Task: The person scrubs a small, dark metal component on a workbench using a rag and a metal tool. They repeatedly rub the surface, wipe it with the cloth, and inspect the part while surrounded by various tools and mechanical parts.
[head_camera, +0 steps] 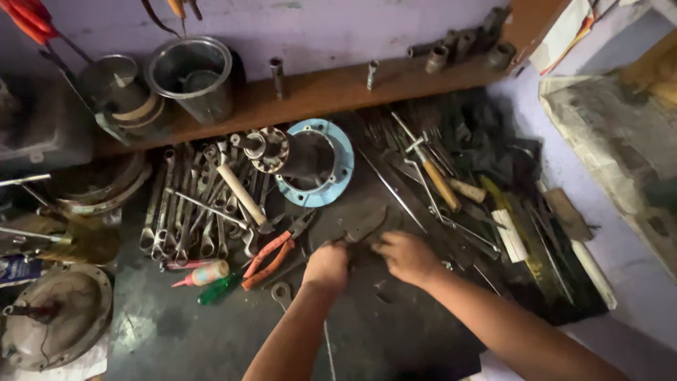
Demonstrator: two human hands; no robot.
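Both my hands rest on a dark mat (395, 331) spread with tools. My left hand (326, 266) has its fingers curled around a dark flat metal tool (363, 227) that points up and to the right. My right hand (407, 256) lies just right of it, fingers bent down onto the mat near the same tool; whether it grips anything I cannot make out. Orange-handled pliers (271, 255) lie directly left of my left hand. A small ring spanner end (281, 291) sits below the pliers.
A row of spanners (185, 212) and a wooden-handled hammer (238, 189) lie at left. A blue flange (326, 161) with a metal part stands behind. Screwdrivers and files (451, 190) crowd the right. A steel pot (190, 70) and sockets sit on the wooden shelf (331, 92).
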